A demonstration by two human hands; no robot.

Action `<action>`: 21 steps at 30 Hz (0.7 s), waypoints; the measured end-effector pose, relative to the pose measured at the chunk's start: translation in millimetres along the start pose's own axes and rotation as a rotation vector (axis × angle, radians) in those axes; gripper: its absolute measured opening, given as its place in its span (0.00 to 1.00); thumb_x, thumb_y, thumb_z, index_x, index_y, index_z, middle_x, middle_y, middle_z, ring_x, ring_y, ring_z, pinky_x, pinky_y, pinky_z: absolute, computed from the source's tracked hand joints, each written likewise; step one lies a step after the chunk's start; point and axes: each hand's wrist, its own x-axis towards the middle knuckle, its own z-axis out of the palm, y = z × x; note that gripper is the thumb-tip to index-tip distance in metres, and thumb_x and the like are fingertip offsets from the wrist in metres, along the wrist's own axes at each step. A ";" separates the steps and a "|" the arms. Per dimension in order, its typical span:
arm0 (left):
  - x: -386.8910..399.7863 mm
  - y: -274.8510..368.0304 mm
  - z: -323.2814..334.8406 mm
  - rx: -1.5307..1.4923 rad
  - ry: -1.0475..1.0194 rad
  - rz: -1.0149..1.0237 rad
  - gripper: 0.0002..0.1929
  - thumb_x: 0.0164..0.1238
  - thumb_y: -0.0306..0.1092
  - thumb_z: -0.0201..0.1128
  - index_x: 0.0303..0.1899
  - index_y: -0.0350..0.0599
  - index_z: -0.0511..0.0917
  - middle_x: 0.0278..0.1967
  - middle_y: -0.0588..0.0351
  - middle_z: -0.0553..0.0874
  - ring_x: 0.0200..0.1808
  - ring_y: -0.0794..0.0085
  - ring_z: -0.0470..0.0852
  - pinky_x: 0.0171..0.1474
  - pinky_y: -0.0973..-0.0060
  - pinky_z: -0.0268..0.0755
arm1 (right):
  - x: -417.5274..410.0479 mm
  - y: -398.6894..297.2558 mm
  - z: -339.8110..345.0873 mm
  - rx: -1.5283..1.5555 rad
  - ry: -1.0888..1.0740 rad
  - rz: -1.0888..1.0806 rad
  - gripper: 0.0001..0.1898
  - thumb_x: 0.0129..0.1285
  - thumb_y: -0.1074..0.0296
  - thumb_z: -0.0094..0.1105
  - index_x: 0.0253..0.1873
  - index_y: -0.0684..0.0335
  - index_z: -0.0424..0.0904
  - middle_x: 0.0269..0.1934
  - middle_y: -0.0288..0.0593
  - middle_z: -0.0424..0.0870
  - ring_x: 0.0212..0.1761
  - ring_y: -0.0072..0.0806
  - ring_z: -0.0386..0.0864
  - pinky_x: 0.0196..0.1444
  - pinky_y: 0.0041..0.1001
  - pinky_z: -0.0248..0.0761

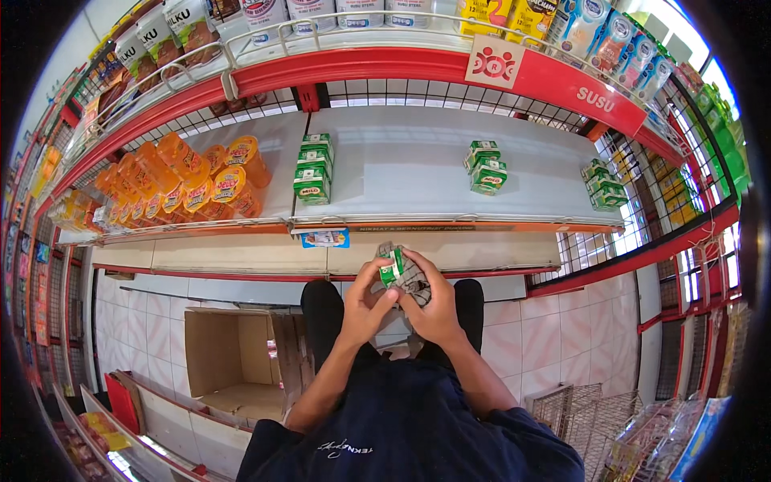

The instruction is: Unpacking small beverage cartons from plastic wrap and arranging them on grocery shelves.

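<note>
Over my lap, in front of the lower shelf, my left hand [368, 301] grips a small green Milo carton [391, 269] from its left side. My right hand [429, 298] holds a crumpled grey checked cloth [414, 282] against the carton's right side. The thumbs almost meet below the carton. On the shelf beyond my hands stand three groups of green Milo cartons: one stack at the left [312, 175], a small group nearer the right [488, 175] and another at the far right end [605, 190].
Orange jelly cups [229, 184] crowd the shelf's left part. Milk packs and cans [310, 13] line the upper shelf, behind a wire rail. An open cardboard box [226, 355] sits on the tiled floor at the left. Wire racks [578, 416] stand at the lower right.
</note>
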 end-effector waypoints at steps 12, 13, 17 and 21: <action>4.5 3.7 -20.2 0.160 0.144 -0.064 0.40 0.55 0.18 0.73 0.69 0.41 0.61 0.57 0.49 0.78 0.58 0.66 0.78 0.58 0.69 0.76 | 8.6 -10.4 -40.2 -0.119 -0.013 0.087 0.25 0.57 0.76 0.66 0.61 0.68 0.75 0.51 0.52 0.86 0.55 0.41 0.85 0.58 0.30 0.74; 4.9 6.0 -20.4 0.266 0.114 -0.056 0.41 0.53 0.19 0.74 0.69 0.42 0.62 0.57 0.49 0.78 0.58 0.66 0.79 0.58 0.68 0.76 | 10.4 -13.7 -40.7 -0.044 0.087 0.101 0.25 0.57 0.76 0.67 0.60 0.69 0.76 0.51 0.52 0.86 0.54 0.42 0.85 0.58 0.30 0.74; 5.1 1.4 -21.7 0.365 0.021 -0.022 0.42 0.51 0.21 0.76 0.68 0.42 0.63 0.57 0.48 0.78 0.58 0.65 0.80 0.59 0.67 0.75 | 12.9 -21.6 -26.1 -0.276 -0.159 -0.334 0.29 0.58 0.68 0.69 0.64 0.69 0.75 0.62 0.55 0.79 0.66 0.51 0.76 0.67 0.40 0.69; -0.8 1.1 -18.2 0.339 0.006 0.005 0.40 0.49 0.20 0.69 0.68 0.41 0.63 0.57 0.49 0.80 0.60 0.64 0.79 0.59 0.66 0.73 | 15.5 -11.0 -19.5 -0.387 -0.303 -0.516 0.23 0.62 0.65 0.65 0.62 0.63 0.81 0.67 0.51 0.76 0.71 0.56 0.69 0.70 0.45 0.66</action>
